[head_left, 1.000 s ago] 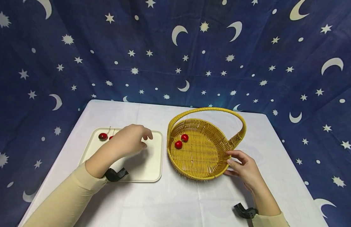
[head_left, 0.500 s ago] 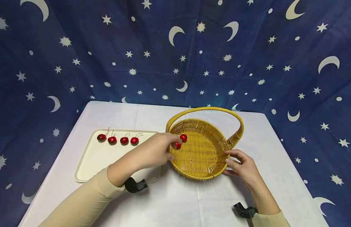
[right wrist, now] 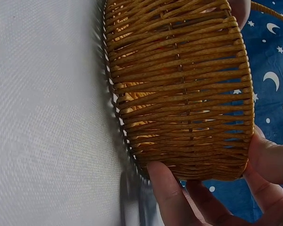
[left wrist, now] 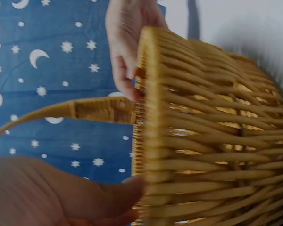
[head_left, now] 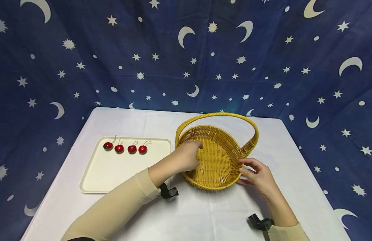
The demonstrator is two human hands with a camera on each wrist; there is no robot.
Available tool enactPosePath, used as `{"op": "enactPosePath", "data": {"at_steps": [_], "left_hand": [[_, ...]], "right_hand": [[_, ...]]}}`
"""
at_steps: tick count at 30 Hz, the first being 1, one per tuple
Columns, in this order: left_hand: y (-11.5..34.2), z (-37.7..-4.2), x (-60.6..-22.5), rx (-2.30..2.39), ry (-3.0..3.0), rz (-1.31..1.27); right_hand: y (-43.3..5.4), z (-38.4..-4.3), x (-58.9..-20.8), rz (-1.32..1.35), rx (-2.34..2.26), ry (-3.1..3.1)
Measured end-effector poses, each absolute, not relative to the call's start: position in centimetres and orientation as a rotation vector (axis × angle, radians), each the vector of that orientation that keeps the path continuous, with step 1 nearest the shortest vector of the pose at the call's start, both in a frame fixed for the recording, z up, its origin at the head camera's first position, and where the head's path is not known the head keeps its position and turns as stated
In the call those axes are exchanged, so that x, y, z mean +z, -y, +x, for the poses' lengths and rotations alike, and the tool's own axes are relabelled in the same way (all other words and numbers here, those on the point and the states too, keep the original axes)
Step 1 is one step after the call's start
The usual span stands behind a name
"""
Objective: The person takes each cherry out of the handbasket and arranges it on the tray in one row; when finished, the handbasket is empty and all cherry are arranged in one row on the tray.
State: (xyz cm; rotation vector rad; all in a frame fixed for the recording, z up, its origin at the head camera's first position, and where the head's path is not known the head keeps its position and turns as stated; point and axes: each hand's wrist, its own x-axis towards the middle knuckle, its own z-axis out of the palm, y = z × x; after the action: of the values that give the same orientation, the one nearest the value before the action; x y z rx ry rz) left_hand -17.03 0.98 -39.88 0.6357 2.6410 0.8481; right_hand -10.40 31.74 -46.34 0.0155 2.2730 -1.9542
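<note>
A yellow wicker basket [head_left: 214, 160] with an arched handle [head_left: 217, 114] stands on the white-covered table. My left hand [head_left: 187, 156] reaches over its left rim into the inside. In the left wrist view the left thumb [left wrist: 108, 193] lies by the rim, while the fingertips are hidden, so I cannot tell whether they hold a cherry. The cherries inside are hidden behind that hand in the head view. My right hand [head_left: 258, 177] grips the basket's right side, thumb at the rim and fingers against the outer wall, as the right wrist view shows.
Left of the basket lies a cream tray [head_left: 125, 187]. Several red cherries with stems, one of them the leftmost cherry [head_left: 108, 146], sit in a row near its far edge. A dark blue cloth [head_left: 162, 40] with moons and stars hangs behind the table.
My left hand has moved right from over the tray into the basket, uncovering the row of cherries on the tray. The right hand has kept its grip on the basket.
</note>
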Motion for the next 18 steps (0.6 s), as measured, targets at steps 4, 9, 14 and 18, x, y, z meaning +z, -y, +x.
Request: {"op": "enactPosePath", "data": {"at_steps": [4, 9, 14, 18], "left_hand": [[-1.6, -17.4, -40.9, 0.878, -2.629, 0.568], [-1.9, -17.8, -41.8, 0.925, -2.649, 0.518], [-2.2, -18.0, -42.4, 0.875, -2.658, 0.473], [-2.5, -18.2, -42.6, 0.782, -2.677, 0.494]], "right_hand": [[-31.7, -10.4, -46.3, 0.011, -1.941, -2.268], [-31.7, -10.5, -46.3, 0.023, -1.94, -2.276], [-31.7, -10.6, -46.4, 0.018, -1.947, -2.265], [-31.8, -10.6, -46.4, 0.013, -1.958, -2.253]]}}
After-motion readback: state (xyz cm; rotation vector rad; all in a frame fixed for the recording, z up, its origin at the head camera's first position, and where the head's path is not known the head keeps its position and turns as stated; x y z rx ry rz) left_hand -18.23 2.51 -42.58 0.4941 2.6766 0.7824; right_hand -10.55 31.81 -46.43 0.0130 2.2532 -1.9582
